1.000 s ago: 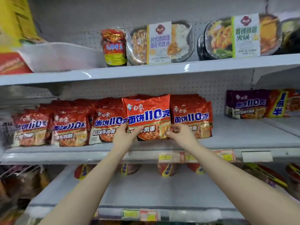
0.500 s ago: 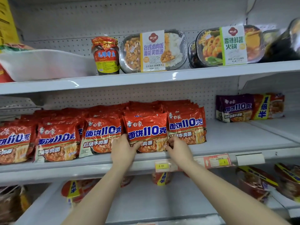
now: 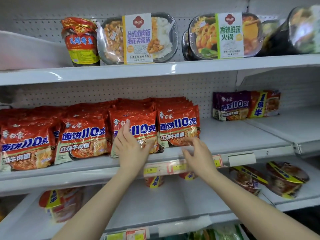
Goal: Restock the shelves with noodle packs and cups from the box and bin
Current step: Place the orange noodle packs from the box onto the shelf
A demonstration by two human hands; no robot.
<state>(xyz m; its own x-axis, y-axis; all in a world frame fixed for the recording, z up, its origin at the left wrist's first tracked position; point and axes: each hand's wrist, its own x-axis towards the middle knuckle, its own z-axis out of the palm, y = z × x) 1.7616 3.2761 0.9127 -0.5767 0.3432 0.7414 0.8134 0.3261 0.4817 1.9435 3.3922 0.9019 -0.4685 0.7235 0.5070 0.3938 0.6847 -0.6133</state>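
Head view, hands (image 3: 131, 146) open, left touching noodle pack (image 3: 138, 129)

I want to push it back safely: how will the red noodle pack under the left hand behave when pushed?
The red noodle pack probably slides easily, since its film looks glossy. Its wrapper is crinkled, so it will likely dent rather than stay stiff. Standing on edge on the middle shelf, it may tip back; the left hand lies flat on it.
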